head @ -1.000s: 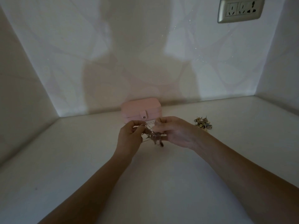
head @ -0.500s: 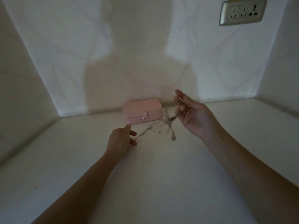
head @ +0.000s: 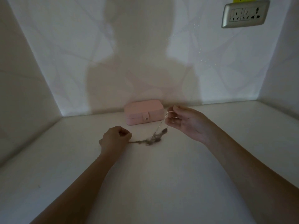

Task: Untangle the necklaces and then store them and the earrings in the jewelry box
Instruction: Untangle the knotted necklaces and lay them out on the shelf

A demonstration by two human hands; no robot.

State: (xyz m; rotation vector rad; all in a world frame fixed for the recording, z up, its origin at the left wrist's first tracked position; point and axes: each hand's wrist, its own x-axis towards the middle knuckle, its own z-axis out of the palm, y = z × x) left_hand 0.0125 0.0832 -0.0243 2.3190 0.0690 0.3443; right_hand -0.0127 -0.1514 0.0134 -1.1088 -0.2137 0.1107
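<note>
A tangle of thin necklaces [head: 154, 138] lies low over the white table, stretched between my two hands. My left hand [head: 115, 138] is curled in a fist at the left and pinches one chain end near the tabletop. My right hand [head: 186, 122] is raised at the right, palm toward me, and pinches another chain that runs down into the tangle. The pink jewelry box [head: 144, 112] stands closed with its snap tab fastened, against the back wall just behind the necklaces. The earrings are hidden behind my right hand.
The white table [head: 161, 183] sits in an alcove with walls at the back and on both sides. A silver wall socket [head: 245, 13] is at the upper right.
My hands have drawn apart, the left going left and down to the table, the right out to the right. The tangle has stretched out and dropped toward the tabletop.
</note>
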